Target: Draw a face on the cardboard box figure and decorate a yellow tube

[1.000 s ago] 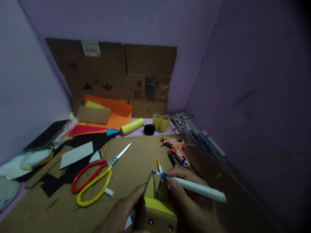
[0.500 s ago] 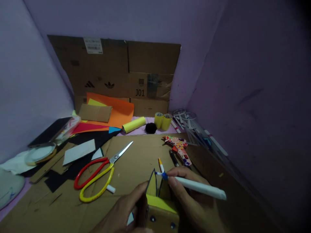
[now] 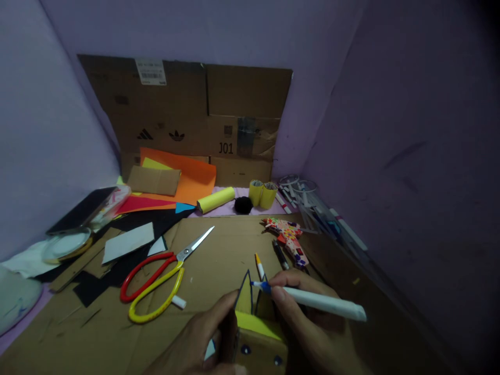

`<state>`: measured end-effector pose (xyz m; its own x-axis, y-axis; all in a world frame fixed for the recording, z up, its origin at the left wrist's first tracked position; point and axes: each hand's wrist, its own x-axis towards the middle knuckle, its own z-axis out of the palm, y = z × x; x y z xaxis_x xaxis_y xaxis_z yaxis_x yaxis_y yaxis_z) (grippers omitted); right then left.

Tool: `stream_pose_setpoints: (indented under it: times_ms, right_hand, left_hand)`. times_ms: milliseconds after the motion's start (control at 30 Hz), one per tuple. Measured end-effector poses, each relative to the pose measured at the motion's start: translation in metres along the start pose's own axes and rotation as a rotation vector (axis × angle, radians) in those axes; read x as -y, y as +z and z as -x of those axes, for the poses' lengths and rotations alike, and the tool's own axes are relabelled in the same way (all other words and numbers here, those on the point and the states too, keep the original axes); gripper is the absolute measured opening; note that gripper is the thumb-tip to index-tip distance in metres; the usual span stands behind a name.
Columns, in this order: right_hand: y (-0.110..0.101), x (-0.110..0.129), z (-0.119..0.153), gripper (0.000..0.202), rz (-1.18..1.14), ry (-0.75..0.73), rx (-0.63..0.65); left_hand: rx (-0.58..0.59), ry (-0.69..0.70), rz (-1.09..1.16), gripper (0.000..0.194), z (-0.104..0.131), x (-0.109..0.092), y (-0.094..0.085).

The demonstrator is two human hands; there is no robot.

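Observation:
My left hand point(image 3: 199, 338) is closed around the left side of a small cardboard figure point(image 3: 260, 346). This figure has a yellow top strip, two pointed ears outlined in dark blue, and two dark blue eye-like dots. Between thumb and fingers, my right hand point(image 3: 302, 312) grips a white felt-tip marker point(image 3: 324, 302) with a blue tip end. The marker's tip is at the edge of the left ear point(image 3: 245, 297). A bit of white and blue shows under my left fingers, too hidden to name.
Scissors point(image 3: 183, 255) with red and yellow handles lie left of my hands, beside a white cap point(image 3: 178, 302). A flower-patterned glue gun point(image 3: 289, 237), a dark pen point(image 3: 280, 255) and an orange-tipped marker point(image 3: 259, 264) lie ahead. Yellow rolls point(image 3: 215, 200) and coloured paper point(image 3: 195, 179) are farther back.
The marker tip has moved slightly down along the left ear's edge, my right hand shifting a little with it. My left hand keeps its hold on the figure.

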<state>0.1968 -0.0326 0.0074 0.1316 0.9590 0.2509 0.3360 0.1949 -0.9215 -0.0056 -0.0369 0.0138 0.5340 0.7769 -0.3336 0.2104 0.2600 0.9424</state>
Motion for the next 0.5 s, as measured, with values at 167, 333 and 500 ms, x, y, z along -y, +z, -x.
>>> stream_pose_setpoints:
  times_ms: [167,333,500]
  right_hand:
    - [0.0,-0.001,0.0,0.022,0.003,-0.023,-0.002]
    - [-0.003,-0.002,-0.002,0.023,0.034,-0.085,0.021]
    - [-0.001,0.0,0.002,0.025,0.018,-0.029,0.002]
  left_hand:
    - [-0.008,0.008,0.016,0.078,0.002,-0.002,0.001]
    - [-0.02,-0.004,0.045,0.076,0.002,0.001,0.001]
    - [-0.039,-0.055,0.018,0.078,0.004,0.008,-0.003]
